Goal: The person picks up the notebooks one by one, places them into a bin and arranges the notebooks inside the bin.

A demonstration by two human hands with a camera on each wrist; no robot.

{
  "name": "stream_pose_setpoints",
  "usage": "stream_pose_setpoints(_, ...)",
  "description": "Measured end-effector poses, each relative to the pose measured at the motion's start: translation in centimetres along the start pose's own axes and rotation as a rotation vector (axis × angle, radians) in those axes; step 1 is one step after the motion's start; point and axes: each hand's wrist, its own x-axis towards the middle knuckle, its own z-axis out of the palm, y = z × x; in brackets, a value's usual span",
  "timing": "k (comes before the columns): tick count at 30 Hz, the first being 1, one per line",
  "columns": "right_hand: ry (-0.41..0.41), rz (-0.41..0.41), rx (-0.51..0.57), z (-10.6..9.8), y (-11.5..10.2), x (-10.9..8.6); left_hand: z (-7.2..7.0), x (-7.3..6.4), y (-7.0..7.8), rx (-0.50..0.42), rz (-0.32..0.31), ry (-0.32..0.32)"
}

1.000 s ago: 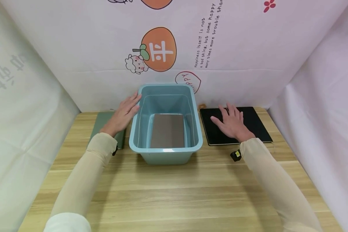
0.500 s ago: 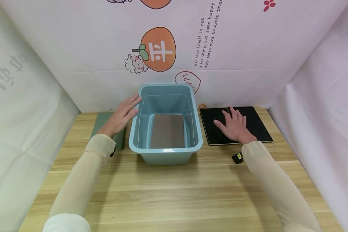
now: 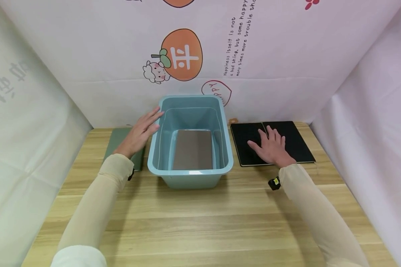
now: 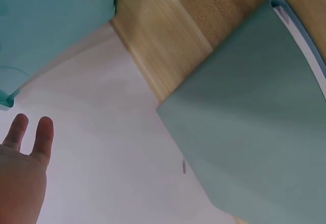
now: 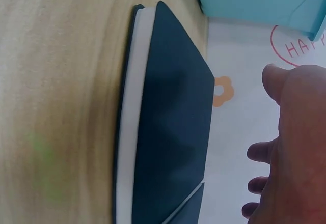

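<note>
The bin (image 3: 191, 181) looks like smooth moulded plastic, its front rim catching a glossy highlight. Inside it, the slab (image 3: 193, 150) has a smooth, matt face; its material cannot be told. Left of the bin, the green book (image 4: 239, 117) has a smooth, matt cover over pale paper pages. Right of the bin, the black book (image 5: 173, 117) has a smooth, dark cover with a soft sheen, and a block of pale paper edges. Under the bin, the bench (image 3: 194, 222) shows smooth wood grain with a satin gloss. Behind the bin hangs a sheet (image 3: 120, 55) of matt, lightly creased printed cloth.
</note>
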Motion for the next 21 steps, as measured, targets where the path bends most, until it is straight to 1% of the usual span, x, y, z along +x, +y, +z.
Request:
stream_pose_setpoints(10,-0.012,0.029,-0.003,1.1,0.8,0.2,0.1,0.0,-0.2,-0.011,-0.013,0.022)
stream_pose_setpoints(21,-0.064,0.074,0.0,2.2,1.1,0.0,-0.1,0.0,-0.1,-0.02,-0.015,0.011)
